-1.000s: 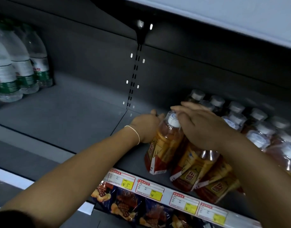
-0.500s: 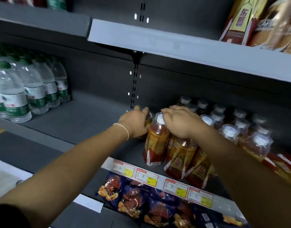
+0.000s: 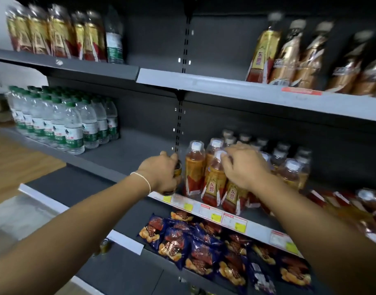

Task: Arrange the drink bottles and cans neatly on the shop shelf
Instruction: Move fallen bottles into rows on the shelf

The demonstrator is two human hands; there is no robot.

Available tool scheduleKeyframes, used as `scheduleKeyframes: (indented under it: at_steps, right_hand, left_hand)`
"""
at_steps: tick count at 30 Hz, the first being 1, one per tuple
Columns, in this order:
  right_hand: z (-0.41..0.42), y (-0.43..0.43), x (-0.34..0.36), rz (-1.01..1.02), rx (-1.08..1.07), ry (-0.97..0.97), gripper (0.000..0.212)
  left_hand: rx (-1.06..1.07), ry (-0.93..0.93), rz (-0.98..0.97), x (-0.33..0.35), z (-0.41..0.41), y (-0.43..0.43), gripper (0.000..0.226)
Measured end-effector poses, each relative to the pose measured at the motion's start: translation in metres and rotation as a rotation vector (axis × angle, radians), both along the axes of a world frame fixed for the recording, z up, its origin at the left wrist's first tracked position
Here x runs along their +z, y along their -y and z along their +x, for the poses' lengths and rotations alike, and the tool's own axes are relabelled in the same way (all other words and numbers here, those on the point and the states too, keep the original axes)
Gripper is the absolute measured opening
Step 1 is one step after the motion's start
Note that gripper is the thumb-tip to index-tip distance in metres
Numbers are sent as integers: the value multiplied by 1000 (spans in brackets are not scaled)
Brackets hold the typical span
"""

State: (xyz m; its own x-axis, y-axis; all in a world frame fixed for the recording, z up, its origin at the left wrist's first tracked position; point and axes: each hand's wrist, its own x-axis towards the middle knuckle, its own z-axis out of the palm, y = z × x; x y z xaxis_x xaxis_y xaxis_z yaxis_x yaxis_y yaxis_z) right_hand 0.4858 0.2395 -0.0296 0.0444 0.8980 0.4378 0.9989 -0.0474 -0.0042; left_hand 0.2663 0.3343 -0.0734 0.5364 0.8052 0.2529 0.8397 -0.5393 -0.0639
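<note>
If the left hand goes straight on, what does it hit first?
Probably the slotted rail on the back wall; the left hand, holding a can, passes left of the bottles. Depth unclear.

The left hand (image 3: 159,173) grips a gold-rimmed object (image 3: 177,169) so nearly hidden behind its fingers that I cannot tell can from bottle, and the right hand (image 3: 244,167) curls over the front bottle (image 3: 214,184), hiding its neck. At three o'clock from that hand the lying bottles (image 3: 372,207) blur and run off the edge; the tall bottles (image 3: 308,56) at one o'clock blur too. The price tags (image 3: 233,222) at six o'clock are unreadable.
</note>
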Motion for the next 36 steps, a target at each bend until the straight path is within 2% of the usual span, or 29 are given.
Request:
scheduleKeyframes:
  at_steps: [6,10,13,21,26,36]
  right_hand:
    - [58,124,-57,-119,-116,-95,49]
    - [106,219,-90,-205,-280,-145,51]
    - [141,294,-101,-196,-411,-179,46]
    - [196,458,-104,-210,-735,-238,52]
    - [204,531,-104,-169,-884,-269,50]
    - [243,604,-120,-107,-1088,-312,46]
  left_hand:
    - [-155,-61,-40,-16,50,93,57]
    - [-329,-110,-28,-22,110,151,60]
    - [-448,-128,-16,-20,162,192,64]
    - [-758,-64,-80,-14,291,296,58]
    - [-918,-74,-95,-16,358,351,57]
    - [-1149,-69,-156,-32,473,430,56]
